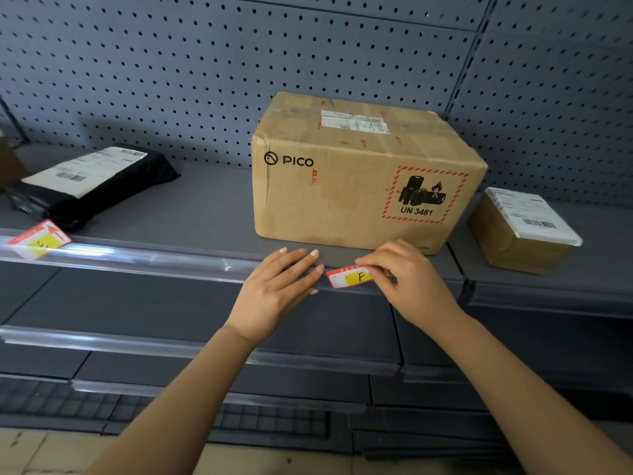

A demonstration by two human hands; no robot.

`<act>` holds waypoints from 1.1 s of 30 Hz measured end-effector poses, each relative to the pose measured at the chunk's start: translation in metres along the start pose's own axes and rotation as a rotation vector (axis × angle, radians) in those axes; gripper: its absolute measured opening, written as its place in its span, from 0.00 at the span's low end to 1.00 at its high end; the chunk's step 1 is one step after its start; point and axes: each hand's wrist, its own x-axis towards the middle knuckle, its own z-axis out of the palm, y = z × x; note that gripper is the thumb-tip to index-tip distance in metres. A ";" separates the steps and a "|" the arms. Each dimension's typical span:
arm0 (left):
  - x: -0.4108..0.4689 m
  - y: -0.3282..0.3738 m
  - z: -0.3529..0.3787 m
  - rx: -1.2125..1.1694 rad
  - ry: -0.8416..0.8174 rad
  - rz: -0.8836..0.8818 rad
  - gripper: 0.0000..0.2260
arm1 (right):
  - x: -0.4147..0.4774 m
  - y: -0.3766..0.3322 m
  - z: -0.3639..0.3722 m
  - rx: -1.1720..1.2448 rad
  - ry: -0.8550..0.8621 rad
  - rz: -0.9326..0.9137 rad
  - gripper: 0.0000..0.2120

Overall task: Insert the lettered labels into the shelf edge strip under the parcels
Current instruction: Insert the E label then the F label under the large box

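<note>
At centre frame, a red and yellow label (350, 277) marked F sits at the front edge of the shelf (212, 214), just below the big box (359, 173). The right hand (409, 281) pinches its right end with curled fingers, and the left hand (279, 291) is just beside its left end. The clear strip (137, 259) runs open leftward to a second label (39, 240), tilted at the far left below a black bag (92, 181), while a small box (524, 231) stands at right. The left hand lies open, fingers straight on the shelf edge, holding nothing.
</note>
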 end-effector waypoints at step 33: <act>-0.116 0.075 -0.206 0.329 -0.146 -0.872 0.17 | 0.000 -0.196 0.107 0.418 -0.112 -0.271 0.14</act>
